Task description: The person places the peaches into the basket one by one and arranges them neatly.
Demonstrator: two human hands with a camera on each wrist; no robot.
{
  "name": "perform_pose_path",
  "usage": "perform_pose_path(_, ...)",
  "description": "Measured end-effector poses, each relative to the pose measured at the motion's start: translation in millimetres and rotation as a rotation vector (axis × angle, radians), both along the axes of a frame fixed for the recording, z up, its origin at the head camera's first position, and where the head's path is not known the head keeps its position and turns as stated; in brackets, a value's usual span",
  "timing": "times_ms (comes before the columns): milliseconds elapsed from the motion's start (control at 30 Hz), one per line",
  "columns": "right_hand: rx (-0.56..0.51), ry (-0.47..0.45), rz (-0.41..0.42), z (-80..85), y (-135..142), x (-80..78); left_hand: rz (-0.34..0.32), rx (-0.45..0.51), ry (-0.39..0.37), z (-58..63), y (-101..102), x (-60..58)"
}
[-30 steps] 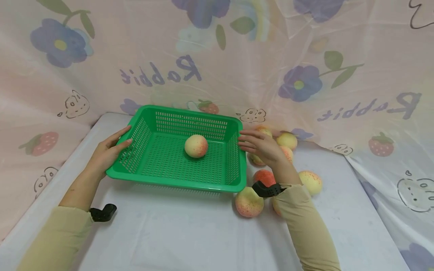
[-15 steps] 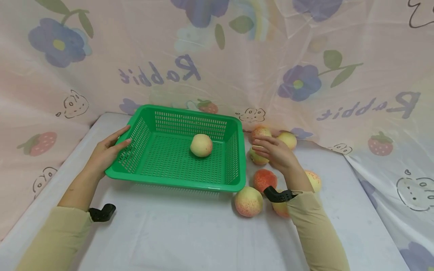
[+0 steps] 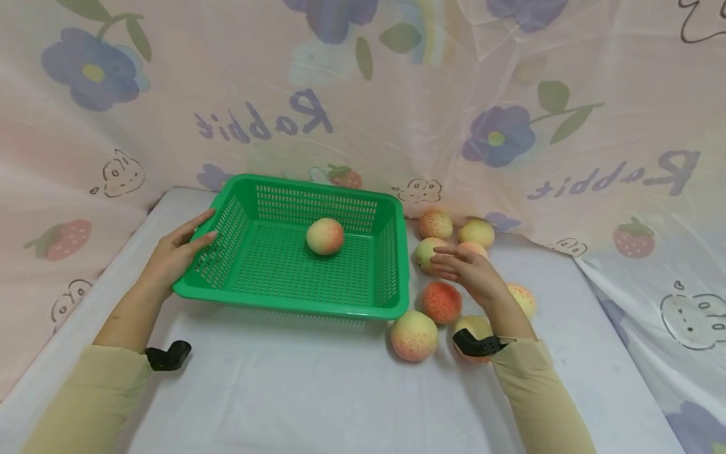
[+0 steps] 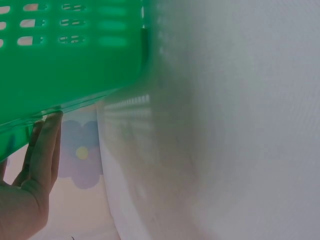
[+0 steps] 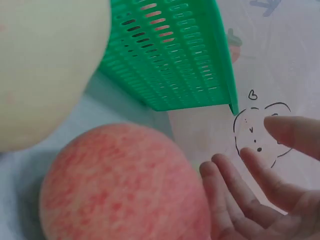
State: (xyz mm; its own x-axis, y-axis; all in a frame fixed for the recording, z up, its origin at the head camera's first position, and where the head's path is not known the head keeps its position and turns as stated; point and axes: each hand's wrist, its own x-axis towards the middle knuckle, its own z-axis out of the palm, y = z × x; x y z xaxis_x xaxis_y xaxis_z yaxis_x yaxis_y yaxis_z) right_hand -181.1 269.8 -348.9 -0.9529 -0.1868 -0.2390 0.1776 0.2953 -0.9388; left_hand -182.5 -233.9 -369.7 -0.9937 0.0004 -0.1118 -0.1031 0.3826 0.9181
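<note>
The left hand (image 3: 170,253) is holding a green basket (image 3: 289,307) by its left rim, the thumb lying over the edge. A peach (image 3: 325,236) is sitting inside, toward the back, showing a red blush on its right. The right hand (image 3: 469,275) is hanging right of the basket, fingers loosely extended and overlapping a greenish peach (image 3: 425,255); contact is not showing clearly. A red peach (image 3: 441,302) is lying nearer the front, and six other peaches (image 3: 414,337) are resting around these two on the white table (image 3: 295,397). Tan sleeves (image 3: 85,397) are ending beside black cameras (image 3: 169,356), and a flowered cloth (image 3: 374,132) is hanging behind.
</note>
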Motion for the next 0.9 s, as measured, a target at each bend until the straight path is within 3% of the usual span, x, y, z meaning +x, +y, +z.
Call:
perform_pose_path(333,0.129,0.035,0.077,-9.4,10,10.4,0.010,0.005,-0.004,0.8,-1,0.3)
perform_pose_path(533,0.148,0.050,0.132,-12.4,16,15.8,-0.001,0.018,0.000,0.4,-1,1.7)
perform_pose_path(900,0.169,-0.063,0.126,-20.8,24,23.1,0.004,0.021,0.011,-0.3,1,1.0)
